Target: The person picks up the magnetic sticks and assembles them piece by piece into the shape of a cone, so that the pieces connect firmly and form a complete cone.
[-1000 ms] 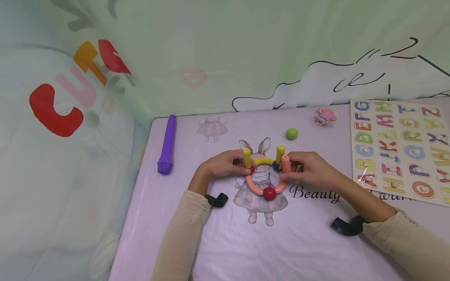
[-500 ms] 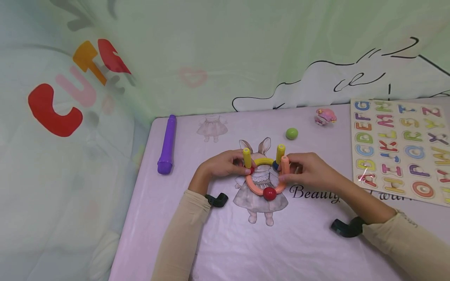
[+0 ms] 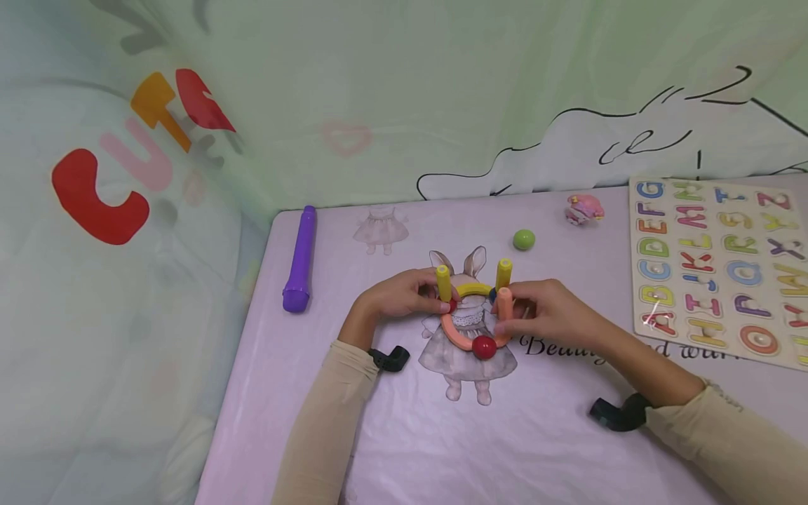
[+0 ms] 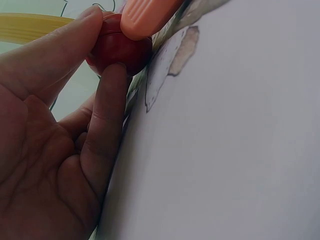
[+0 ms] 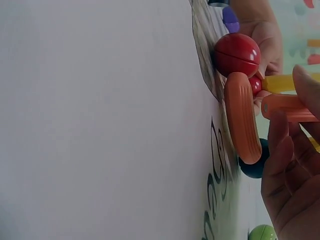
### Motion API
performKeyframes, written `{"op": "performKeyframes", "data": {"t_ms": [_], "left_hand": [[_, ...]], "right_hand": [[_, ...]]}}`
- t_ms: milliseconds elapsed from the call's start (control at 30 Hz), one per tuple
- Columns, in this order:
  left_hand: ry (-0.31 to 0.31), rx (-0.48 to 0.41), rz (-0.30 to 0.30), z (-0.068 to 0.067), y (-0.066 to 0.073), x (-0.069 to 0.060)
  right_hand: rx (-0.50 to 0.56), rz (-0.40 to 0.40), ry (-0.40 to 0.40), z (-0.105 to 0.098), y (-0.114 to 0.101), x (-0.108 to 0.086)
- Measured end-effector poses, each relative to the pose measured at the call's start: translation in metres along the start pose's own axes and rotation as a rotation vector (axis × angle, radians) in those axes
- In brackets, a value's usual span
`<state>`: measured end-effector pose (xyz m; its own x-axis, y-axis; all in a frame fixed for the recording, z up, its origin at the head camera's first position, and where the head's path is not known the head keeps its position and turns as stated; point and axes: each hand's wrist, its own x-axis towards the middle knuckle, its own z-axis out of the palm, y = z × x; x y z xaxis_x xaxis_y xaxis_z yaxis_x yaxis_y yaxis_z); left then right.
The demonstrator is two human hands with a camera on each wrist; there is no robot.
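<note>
A ring of curved orange and yellow pieces (image 3: 473,289), joined by balls, lies on the table. My left hand (image 3: 404,293) pinches the ring's left red ball (image 4: 117,47) between thumb and finger; a yellow stick (image 3: 444,284) stands on that ball. At the ring's far right another yellow stick (image 3: 503,271) stands at the blue ball (image 5: 254,161). My right hand (image 3: 552,312) holds an orange stick (image 3: 504,305) upright between thumb and fingers, over the ring's right side. In the right wrist view that stick's end is apart from the curved orange piece (image 5: 242,117). The front red ball (image 3: 484,347) is untouched.
A green ball (image 3: 524,239) and a small pink toy (image 3: 584,210) lie behind the ring. On the right is an alphabet board (image 3: 713,266); a purple toy microphone (image 3: 300,259) lies at the left. Fabric walls rise behind and left of the table.
My right hand has shifted left and slightly toward me with the orange stick, away from the blue ball's side. The left hand stays in place on the red ball.
</note>
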<state>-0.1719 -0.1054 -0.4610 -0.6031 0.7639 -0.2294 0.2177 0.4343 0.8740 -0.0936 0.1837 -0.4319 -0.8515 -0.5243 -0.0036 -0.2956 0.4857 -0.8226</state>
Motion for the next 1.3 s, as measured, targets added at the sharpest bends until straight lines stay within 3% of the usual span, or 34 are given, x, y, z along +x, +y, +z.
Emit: {"op": "performKeyframes", "data": {"t_ms": [367,1033,1300], "left_hand": [[0.005,0.006,0.017,-0.001,-0.001,0.0],[-0.001,0.007,0.026,-0.001,-0.001,0.0],[-0.002,0.005,0.03,-0.001,0.0,0.0]], "right_hand": [[0.043,0.016,-0.046,0.006,0.0,0.0],[0.066,-0.037,-0.06,0.014,-0.01,0.005],[0.109,-0.033,-0.101,0.015,-0.013,0.004]]}}
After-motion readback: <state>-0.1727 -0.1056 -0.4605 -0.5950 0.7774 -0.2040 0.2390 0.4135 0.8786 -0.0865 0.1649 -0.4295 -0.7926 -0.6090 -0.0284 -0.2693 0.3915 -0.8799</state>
